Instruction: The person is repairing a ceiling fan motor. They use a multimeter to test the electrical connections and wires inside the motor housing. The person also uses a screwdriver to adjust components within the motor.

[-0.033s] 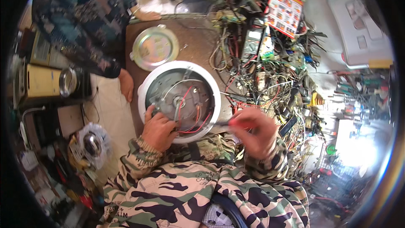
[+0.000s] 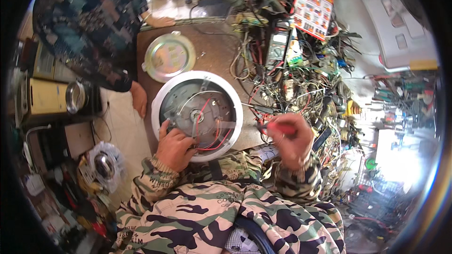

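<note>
Red-yellow rectangular printed card [image 2: 312, 10] upper right on wire pile. Left hand [image 2: 174, 146] fingers curled on round white upturned appliance base [image 2: 197, 115] mid-counter; right hand [image 2: 293, 137] pinching red-handled screwdriver [image 2: 278, 127] beside it.

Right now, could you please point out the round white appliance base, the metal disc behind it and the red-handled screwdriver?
round white appliance base [image 2: 157, 95]: head view, left rim.
metal disc [image 2: 168, 57]: head view, centre.
red-handled screwdriver [image 2: 281, 128]: head view, red handle in the right hand [image 2: 294, 141].

Left hand [image 2: 175, 146] rests palm-down with fingers spread, while right hand [image 2: 291, 137] is raised, fingers curled closed.
</note>
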A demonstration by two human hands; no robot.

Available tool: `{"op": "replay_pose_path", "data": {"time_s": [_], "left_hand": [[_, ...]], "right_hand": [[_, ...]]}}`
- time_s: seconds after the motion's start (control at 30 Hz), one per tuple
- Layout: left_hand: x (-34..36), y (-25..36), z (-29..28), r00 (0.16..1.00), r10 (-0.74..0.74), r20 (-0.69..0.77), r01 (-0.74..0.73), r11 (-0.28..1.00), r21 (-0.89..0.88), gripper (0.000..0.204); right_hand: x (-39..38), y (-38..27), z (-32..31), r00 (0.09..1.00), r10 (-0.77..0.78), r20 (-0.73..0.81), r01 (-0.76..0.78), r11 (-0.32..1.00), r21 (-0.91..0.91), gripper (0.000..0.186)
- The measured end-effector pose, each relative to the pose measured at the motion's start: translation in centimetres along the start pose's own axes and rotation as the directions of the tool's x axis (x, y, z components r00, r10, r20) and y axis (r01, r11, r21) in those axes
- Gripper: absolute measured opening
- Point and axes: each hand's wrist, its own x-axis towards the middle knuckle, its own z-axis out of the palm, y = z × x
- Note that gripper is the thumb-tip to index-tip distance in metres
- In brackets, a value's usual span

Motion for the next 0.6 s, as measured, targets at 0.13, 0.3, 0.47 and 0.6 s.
{"op": "replay_pose_path", "data": {"time_s": [0.13,0.3,0.47,0.6], "left_hand": [[0.4,0.0,-0.3,0.995,0.032,-0.095,-0.043,0.991,-0.125,0.027],[0.7,3.0,-2.7,0.939,-0.02,-0.342,-0.057,0.975,-0.213,0.023],[0.6,6.2,-1.2,0.958,-0.025,-0.286,-0.054,0.963,-0.263,0.016],[-0.3,7.6,1.6,0.977,0.029,-0.21,-0.096,0.944,-0.315,0.015]], "right_hand": [[-0.1,13.7,-3.7,0.882,0.349,-0.318,-0.227,0.904,0.362,0.021],[-3.5,27.9,2.1,0.779,0.624,-0.067,-0.291,0.454,0.842,0.027],[-4.2,27.2,9.0,0.967,0.229,0.109,-0.25,0.932,0.263,0.059],[-4.2,24.2,6.3,0.955,0.23,0.186,-0.219,0.973,-0.079,0.043]]}}
